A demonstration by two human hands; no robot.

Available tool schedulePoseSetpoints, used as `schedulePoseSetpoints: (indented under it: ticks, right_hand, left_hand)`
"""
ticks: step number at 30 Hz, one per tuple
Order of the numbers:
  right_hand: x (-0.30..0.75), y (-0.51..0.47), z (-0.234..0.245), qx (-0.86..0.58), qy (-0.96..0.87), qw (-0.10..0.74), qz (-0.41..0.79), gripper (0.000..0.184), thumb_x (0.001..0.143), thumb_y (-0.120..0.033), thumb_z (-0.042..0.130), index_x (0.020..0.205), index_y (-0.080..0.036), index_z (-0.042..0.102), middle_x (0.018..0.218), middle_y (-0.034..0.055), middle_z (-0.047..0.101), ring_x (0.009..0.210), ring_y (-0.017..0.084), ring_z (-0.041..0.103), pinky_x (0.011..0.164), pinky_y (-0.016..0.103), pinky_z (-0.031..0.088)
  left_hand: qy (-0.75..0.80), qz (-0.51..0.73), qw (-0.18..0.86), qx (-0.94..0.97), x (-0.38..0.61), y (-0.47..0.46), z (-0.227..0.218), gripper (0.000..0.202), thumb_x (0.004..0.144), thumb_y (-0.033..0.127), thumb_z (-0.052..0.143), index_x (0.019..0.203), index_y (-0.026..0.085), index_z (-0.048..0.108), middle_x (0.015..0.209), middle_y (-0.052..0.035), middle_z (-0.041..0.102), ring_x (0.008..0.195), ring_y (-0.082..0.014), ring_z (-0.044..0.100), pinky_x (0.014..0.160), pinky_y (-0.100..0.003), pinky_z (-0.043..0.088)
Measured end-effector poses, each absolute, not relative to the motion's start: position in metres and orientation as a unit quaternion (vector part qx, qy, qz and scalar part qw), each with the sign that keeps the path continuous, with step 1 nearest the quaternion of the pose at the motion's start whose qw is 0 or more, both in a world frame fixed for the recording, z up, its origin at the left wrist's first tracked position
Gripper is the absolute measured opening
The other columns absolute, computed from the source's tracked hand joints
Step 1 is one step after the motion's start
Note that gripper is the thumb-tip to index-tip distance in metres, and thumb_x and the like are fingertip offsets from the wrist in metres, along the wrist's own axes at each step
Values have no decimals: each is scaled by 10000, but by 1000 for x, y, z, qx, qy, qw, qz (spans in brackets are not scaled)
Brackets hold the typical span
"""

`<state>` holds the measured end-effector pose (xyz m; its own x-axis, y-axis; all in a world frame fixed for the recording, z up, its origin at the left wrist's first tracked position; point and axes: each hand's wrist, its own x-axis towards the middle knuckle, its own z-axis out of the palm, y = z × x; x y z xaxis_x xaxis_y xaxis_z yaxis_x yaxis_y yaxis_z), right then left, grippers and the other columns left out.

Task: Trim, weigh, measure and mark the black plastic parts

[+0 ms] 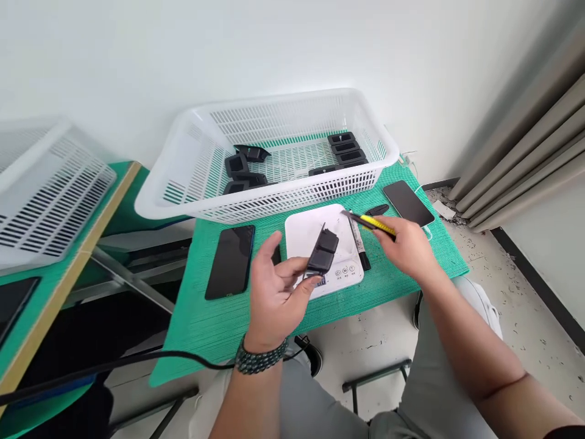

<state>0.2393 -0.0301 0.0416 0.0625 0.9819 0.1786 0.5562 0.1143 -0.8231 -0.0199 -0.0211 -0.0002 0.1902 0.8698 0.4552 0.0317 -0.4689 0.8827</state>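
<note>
Between the thumb and fingers of my left hand is a black molded plastic part, tilted above a white digital scale. My right hand grips a yellow and black utility knife, its blade end pointing left over the scale's upper right corner. Blade and part are apart. A black marker lies along the scale's right side. The scale's display is mostly covered by my left hand and the part.
Behind the scale stands a white plastic basket with several black parts inside. One phone lies to the left, another phone to the right by a small black object. A black cable crosses at lower left. A second table adjoins leftward.
</note>
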Motion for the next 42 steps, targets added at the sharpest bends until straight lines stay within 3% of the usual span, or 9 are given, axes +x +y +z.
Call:
schedulePoseSetpoints:
  ticks: [4,10,16,21,25,29,33,39,42]
  right_hand:
    - [245,-26,40,-580,-615,441,301,310,959,-287,635,1221,-219,786,1127,77,800,992,261,733,847,371,570]
    - [238,-35,47,-510,-599,473,397,338,936,-356,678,1215,-200,790,1048,71,793,907,232,722,752,341,575]
    - [226,-45,51,-435,-668,449,404,322,970,-338,672,1248,-217,780,1115,75,796,916,218,731,793,335,585]
    - [223,-44,46,-507,-667,447,313,330,978,-308,637,1259,-210,779,1165,103,795,1029,270,740,902,392,584]
    - [231,-37,41,-497,-671,414,363,306,956,-339,668,1213,-237,800,1141,82,805,983,278,756,833,377,601]
    - [239,-31,38,-599,-617,447,245,315,961,-286,631,1229,-235,790,1170,85,800,1018,298,748,885,415,585]
    - [236,-34,40,-543,-635,453,309,324,967,-326,646,1249,-239,779,1196,64,796,1051,280,746,908,395,588]
    - [226,-39,46,-502,-618,458,394,318,937,-345,677,1206,-224,797,1117,67,806,970,255,746,836,374,597]
    - [223,-43,49,-476,-606,461,439,347,944,-371,682,1233,-210,787,1040,67,801,860,223,729,737,342,589]
  left_hand:
    - [325,582,456,590,-26,-17,-1,808,849,307,834,1546,355,429,921,-14,780,735,-187,716,691,-313,615]
    - [331,621,478,526,-26,-7,-4,912,781,413,894,1552,402,407,1072,-38,747,1029,-257,743,905,-446,639]
    - [389,585,389,597,-22,-10,-6,810,877,295,794,1558,283,355,932,-28,774,819,-206,750,701,-325,622]
    - [370,560,346,656,-22,-14,-4,797,896,229,739,1566,244,307,901,-42,788,740,-175,736,659,-286,589]
    - [373,546,360,658,-21,-18,-1,804,889,231,738,1570,242,310,904,-47,791,754,-172,741,688,-287,599]
    - [376,571,407,606,-20,-18,1,868,842,283,813,1566,263,335,856,-17,768,698,-167,714,629,-279,594]
    - [380,631,483,473,-21,-11,2,735,853,391,828,1500,324,486,746,27,690,630,-135,657,595,-260,592]
    - [348,644,558,392,-25,-5,2,601,800,513,852,1354,454,627,1342,-35,677,1202,-255,678,878,-425,668]
    - [342,640,532,436,-23,-6,-1,803,760,391,905,1447,514,509,1380,-19,658,1169,-235,690,899,-432,661]
